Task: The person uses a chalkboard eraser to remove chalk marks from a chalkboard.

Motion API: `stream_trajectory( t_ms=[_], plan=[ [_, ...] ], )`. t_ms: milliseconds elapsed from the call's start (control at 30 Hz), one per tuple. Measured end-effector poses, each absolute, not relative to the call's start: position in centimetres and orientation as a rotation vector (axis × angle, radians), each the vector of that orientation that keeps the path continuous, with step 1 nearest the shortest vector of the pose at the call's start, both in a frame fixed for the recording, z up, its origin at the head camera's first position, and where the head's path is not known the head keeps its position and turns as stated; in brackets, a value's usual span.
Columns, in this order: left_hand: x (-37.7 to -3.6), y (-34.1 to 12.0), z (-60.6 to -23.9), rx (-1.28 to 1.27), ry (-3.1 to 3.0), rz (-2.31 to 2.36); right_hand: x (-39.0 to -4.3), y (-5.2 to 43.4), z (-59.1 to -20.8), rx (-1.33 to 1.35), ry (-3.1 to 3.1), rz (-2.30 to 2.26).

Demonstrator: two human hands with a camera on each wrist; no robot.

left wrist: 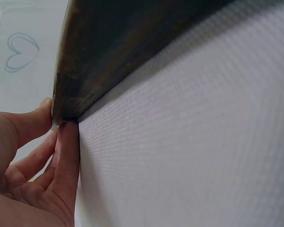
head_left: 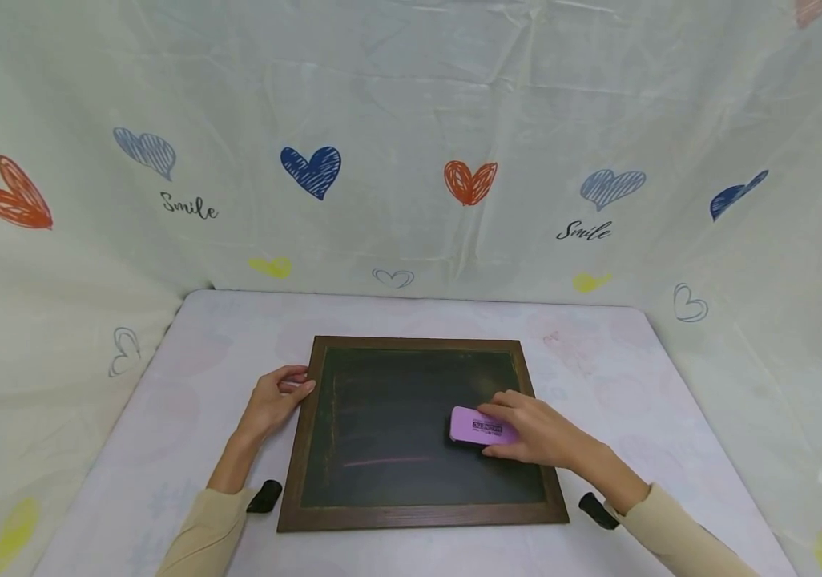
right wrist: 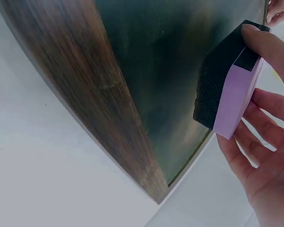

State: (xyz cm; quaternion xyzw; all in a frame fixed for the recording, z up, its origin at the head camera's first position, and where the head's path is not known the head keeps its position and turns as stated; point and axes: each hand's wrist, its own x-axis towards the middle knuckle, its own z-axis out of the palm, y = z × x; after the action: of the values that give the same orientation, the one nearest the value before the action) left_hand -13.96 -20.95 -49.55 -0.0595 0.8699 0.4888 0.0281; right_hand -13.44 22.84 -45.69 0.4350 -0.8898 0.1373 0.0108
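A chalkboard [head_left: 382, 401] with a brown wooden frame [head_left: 418, 515] lies on the table. My left hand [head_left: 274, 405] pinches the frame's left edge; in the left wrist view the thumb [left wrist: 35, 123] presses one side of it and the fingers lie against the other. With my right hand [head_left: 541, 431] I grip a purple board eraser [head_left: 479, 426] over the right part of the board. Its black felt pad [right wrist: 217, 75] faces the board in the right wrist view. A pink chalk line [head_left: 385, 462] runs across the board's lower left part.
The board rests on a pale table [head_left: 598, 369] with rounded far corners. Behind and beside it hangs a white curtain [head_left: 396, 96] printed with hearts and the word Smile. Black wrist-worn pieces [head_left: 264, 497] show at both sleeves.
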Motion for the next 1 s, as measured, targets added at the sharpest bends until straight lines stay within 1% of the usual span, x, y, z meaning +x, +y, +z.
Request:
stream_trajectory(
  t_ms=[500,1000],
  plan=[
    [-14.3,-21.2,-50.2,-0.176,2.7,1.516,-11.2,22.6,-46.1,1.452,-2.755,0.507],
    [-14.1,-21.1,-49.9,-0.172,2.697,1.532,-10.7,21.5,-47.0,1.538,-2.674,0.499]
  ],
)
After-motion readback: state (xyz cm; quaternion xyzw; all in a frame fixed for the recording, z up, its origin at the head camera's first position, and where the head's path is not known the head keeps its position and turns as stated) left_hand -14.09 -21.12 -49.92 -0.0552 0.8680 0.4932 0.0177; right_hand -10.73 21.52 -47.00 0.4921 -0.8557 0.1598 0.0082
